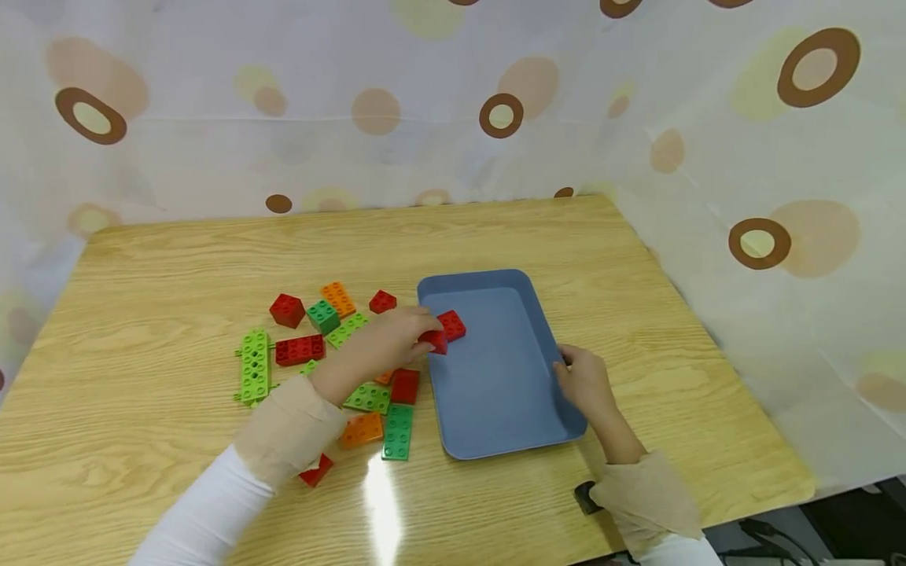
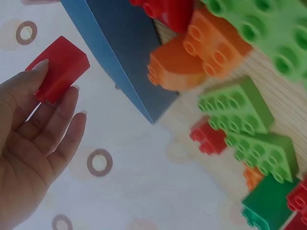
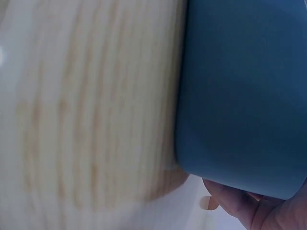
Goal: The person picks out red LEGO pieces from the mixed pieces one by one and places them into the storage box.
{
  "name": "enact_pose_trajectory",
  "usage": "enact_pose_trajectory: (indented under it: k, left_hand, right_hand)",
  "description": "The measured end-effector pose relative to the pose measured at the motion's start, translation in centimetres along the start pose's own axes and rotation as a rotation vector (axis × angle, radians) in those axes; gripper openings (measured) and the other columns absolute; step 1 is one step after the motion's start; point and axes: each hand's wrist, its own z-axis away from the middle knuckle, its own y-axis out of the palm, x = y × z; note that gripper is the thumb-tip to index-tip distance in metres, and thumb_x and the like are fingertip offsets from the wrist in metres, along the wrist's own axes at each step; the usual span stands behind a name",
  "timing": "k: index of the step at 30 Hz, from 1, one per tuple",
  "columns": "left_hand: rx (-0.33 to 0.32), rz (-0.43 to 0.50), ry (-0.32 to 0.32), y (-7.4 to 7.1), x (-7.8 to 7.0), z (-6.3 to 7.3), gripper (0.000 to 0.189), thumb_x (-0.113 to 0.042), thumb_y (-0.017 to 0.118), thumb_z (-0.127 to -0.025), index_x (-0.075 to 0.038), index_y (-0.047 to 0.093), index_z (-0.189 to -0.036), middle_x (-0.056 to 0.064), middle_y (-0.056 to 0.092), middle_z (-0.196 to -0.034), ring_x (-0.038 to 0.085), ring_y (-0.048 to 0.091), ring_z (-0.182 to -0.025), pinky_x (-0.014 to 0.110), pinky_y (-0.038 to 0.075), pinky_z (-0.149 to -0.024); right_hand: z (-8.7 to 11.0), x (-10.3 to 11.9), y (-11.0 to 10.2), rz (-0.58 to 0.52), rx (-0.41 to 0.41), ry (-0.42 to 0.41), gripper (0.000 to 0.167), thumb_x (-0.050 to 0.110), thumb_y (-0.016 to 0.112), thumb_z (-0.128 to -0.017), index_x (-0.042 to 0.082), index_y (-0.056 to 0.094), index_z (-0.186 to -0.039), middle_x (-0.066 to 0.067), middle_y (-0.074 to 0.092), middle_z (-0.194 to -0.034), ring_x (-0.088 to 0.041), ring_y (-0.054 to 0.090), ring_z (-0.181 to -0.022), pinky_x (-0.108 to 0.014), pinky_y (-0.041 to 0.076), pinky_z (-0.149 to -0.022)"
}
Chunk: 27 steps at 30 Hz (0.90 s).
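Observation:
My left hand (image 1: 396,334) pinches a red toy brick (image 1: 436,340) between thumb and fingertips, over the left side of a blue-grey tray (image 1: 502,444). In the left wrist view the thumb lies against one face of this red brick (image 2: 62,67), with the fingertips at its lower side. Another red brick (image 1: 451,324) lies inside the tray, just past the fingertips. At the tray's right side, my right hand (image 1: 586,381) grips the rim, its thumb showing over the edge. The right wrist view shows the tray's outer wall (image 3: 240,105) and part of that hand (image 3: 261,208).
Left of the tray, several bricks are spread on the wooden table (image 1: 177,275): a light green piece (image 1: 255,368), a dark green brick (image 1: 398,432), an orange one (image 1: 362,430) and red ones (image 1: 286,310). Patterned curtains (image 1: 425,157) hang behind and to the right.

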Motion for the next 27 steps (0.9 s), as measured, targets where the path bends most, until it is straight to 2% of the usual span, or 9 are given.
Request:
enact_pose_trajectory:
  k: [4, 9, 15, 20, 27]
  left_hand:
    - [0.019, -0.024, 0.01, 0.6, -0.7, -1.5, 0.021, -0.01, 0.064, -0.087, -0.003, 0.066, -0.107, 0.009, 0.065, -0.101, 0.022, 0.061, -0.091, 0.029, 0.052, -0.08]
    - [0.053, -0.033, 0.014, 1.5, -0.8, -2.6, 0.022, -0.01, 0.065, -0.086, -0.003, 0.067, -0.107, 0.01, 0.066, -0.104, 0.022, 0.061, -0.094, 0.03, 0.052, -0.083]
    - [0.082, -0.035, 0.011, 2.8, -0.3, -3.0, 0.022, -0.009, 0.065, -0.085, -0.001, 0.067, -0.105, 0.011, 0.066, -0.104, 0.022, 0.061, -0.092, 0.03, 0.053, -0.082]
    - [0.078, -0.066, 0.027, 3.7, 0.1, -3.2, 0.018, -0.01, 0.066, -0.085, -0.002, 0.068, -0.101, 0.01, 0.067, -0.1, 0.021, 0.061, -0.086, 0.03, 0.053, -0.079]
    - [0.064, -0.112, 0.049, 4.1, 0.0, -3.4, 0.012, -0.01, 0.067, -0.084, -0.003, 0.069, -0.094, 0.009, 0.067, -0.094, 0.02, 0.06, -0.08, 0.031, 0.053, -0.074]
  right_hand:
    - [0.1, 0.1, 0.0, 0.015, -0.004, 0.0, 0.029, -0.003, 0.053, -0.087, -0.012, 0.06, -0.113, -0.03, 0.065, -0.101, -0.041, 0.063, -0.093, -0.045, 0.053, -0.074]
    - [0.2, 0.0, 0.0, 0.017, -0.014, -0.014, 0.028, -0.004, 0.054, -0.087, -0.011, 0.06, -0.112, -0.03, 0.065, -0.1, -0.04, 0.064, -0.091, -0.044, 0.054, -0.072]
    - [0.2, 0.0, 0.0, 0.01, -0.01, -0.013, 0.029, -0.003, 0.054, -0.087, -0.012, 0.059, -0.114, -0.03, 0.064, -0.102, -0.041, 0.064, -0.092, -0.043, 0.054, -0.072]
    - [0.1, 0.0, 0.0, 0.009, -0.017, -0.014, 0.029, -0.003, 0.054, -0.087, -0.013, 0.059, -0.114, -0.03, 0.065, -0.101, -0.04, 0.064, -0.092, -0.044, 0.054, -0.073]
    - [0.1, -0.1, 0.1, -0.001, -0.03, -0.016, 0.028, -0.004, 0.054, -0.086, -0.012, 0.061, -0.112, -0.029, 0.065, -0.1, -0.04, 0.065, -0.09, -0.044, 0.054, -0.072]
